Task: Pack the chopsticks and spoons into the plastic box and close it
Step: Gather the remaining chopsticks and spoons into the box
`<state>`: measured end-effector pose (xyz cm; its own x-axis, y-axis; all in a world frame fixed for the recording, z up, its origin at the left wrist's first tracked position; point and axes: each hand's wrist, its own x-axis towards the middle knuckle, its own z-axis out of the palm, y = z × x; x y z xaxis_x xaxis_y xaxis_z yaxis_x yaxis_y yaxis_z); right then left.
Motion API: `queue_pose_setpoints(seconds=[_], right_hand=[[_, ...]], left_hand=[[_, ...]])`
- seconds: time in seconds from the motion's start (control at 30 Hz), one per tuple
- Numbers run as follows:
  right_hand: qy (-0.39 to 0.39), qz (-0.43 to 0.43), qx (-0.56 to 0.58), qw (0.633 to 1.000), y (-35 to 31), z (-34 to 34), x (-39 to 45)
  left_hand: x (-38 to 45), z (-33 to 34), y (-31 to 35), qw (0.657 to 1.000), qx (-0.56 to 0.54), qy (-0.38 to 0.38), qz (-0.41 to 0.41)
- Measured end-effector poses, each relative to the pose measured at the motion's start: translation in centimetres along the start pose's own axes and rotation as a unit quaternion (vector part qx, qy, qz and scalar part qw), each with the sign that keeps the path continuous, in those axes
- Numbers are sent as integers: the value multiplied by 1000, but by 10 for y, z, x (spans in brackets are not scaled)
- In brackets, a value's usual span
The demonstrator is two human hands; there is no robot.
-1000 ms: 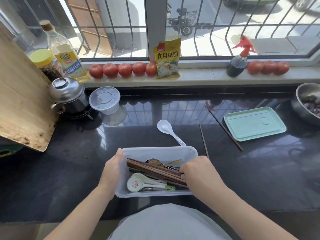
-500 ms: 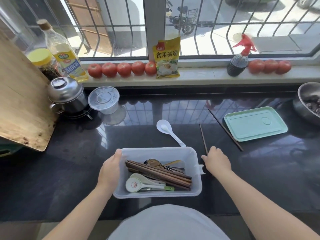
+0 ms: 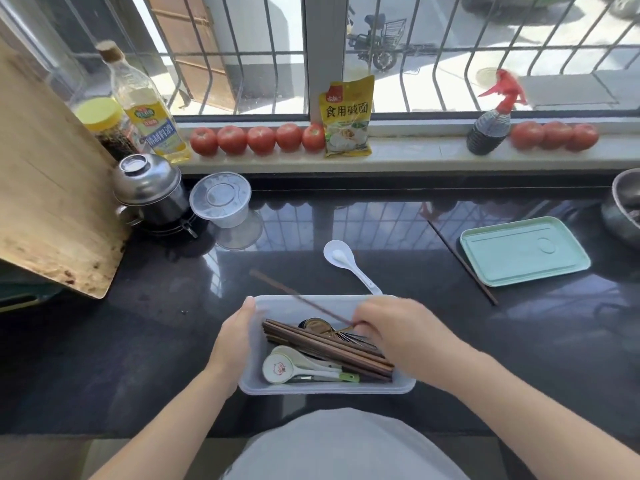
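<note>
A clear plastic box [image 3: 313,389] stands on the black counter close to me, holding several brown chopsticks [image 3: 322,346], white spoons [image 3: 287,367] and metal spoons. My left hand [image 3: 233,341] grips the box's left rim. My right hand [image 3: 394,332] pinches one brown chopstick [image 3: 294,296] that slants, blurred, up and left over the box. A white spoon [image 3: 346,263] lies just beyond the box. Another chopstick [image 3: 462,263] lies beside the mint-green lid [image 3: 524,251] at the right.
A wooden cutting board [image 3: 48,188] leans at the left beside a steel pot [image 3: 149,192] and a clear lidded tub [image 3: 221,199]. Tomatoes, an oil bottle, a yellow packet and a spray bottle line the windowsill. A metal bowl [image 3: 625,209] sits far right.
My right hand reached right to the chopstick lying beside the box, picked it up and swung it back over the box. My left hand stayed on the rim.
</note>
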<state>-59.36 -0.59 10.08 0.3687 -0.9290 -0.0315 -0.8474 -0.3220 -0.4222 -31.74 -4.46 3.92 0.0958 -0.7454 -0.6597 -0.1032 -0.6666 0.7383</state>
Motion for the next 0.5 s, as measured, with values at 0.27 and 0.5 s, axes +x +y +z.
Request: queue_pose_setpoints(seconds=[0.27, 0.5], right_hand=[[-176, 29, -164, 970, -10, 57, 12], [4, -11, -102, 995, 8, 59, 0]], left_hand=[[-3, 0, -1, 1000, -5, -7, 0], [-1, -2, -1, 999, 31, 5, 6]])
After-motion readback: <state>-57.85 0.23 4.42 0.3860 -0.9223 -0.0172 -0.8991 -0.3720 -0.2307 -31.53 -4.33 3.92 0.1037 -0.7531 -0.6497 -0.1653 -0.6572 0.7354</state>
